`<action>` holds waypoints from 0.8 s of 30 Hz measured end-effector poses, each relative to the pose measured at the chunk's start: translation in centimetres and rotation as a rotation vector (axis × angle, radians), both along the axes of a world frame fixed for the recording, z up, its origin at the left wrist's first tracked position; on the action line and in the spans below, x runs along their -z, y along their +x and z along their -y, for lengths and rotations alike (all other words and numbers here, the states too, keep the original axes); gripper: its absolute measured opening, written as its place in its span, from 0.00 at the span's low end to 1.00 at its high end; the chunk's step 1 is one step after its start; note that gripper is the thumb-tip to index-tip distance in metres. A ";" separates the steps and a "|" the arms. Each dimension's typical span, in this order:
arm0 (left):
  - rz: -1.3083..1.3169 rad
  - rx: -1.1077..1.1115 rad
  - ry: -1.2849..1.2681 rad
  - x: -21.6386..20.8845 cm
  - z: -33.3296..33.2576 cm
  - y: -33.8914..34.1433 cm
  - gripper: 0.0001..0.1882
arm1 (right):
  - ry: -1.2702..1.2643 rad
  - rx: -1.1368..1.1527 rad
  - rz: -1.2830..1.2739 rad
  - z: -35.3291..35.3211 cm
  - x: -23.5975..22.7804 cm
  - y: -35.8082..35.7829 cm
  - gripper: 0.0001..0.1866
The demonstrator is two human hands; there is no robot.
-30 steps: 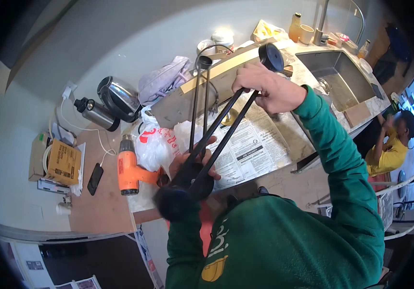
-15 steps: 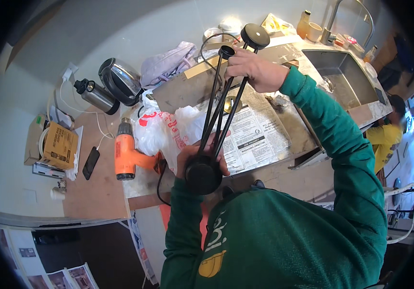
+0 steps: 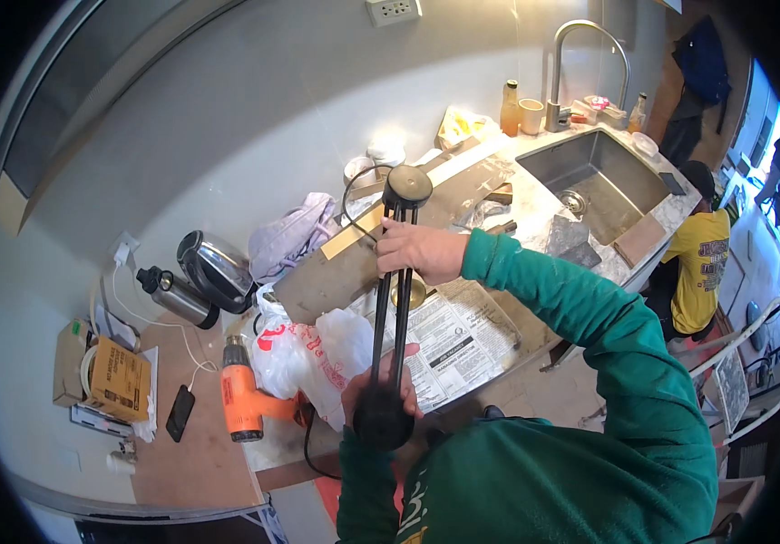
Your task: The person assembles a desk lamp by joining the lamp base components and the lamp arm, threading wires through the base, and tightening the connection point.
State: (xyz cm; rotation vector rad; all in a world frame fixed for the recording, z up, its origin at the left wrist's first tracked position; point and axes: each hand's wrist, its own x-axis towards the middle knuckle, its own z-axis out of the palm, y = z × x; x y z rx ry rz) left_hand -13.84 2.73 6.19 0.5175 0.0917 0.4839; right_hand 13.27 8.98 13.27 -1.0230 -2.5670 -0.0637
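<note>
A long black fixture (image 3: 402, 326) is upright between my hands, made of thin parallel tubes with a round disc cap (image 3: 407, 184) on top and a wider round black base (image 3: 384, 419) below. My right hand (image 3: 422, 252) is closed round the tubes just under the cap. My left hand (image 3: 354, 392) grips the lower end, its palm mostly hidden behind the base. Beyond the tubes, a brass-coloured round piece (image 3: 411, 295) lies by newspaper sheets (image 3: 463, 343) spread on the worktop. White plastic bags (image 3: 317, 349) lie left of the tubes.
An orange heat gun (image 3: 242, 399) lies left of the bags, near a phone (image 3: 180, 415). Behind stand a kettle (image 3: 213, 267) and steel bottle (image 3: 175, 295). A sink (image 3: 603, 177) is at far right; a person in a yellow shirt (image 3: 700, 272) is beyond it.
My view has swung up and right. The fixture has turned more upright, its tubes now lining up under the top cap. Both hands keep hold of it, the right one still near the top.
</note>
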 end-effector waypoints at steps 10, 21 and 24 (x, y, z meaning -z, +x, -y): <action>0.004 0.005 0.043 1.0 -0.7 -0.3 0.41 | 0.023 0.006 -0.054 -0.2 1.0 -0.8 0.25; 0.014 0.004 0.047 1.1 -0.1 -0.1 0.48 | 0.007 0.010 -0.101 -0.4 1.1 -1.1 0.22; -0.051 -0.007 0.149 0.6 -0.1 0.0 0.47 | -0.014 0.014 -0.135 -0.6 1.8 -1.2 0.23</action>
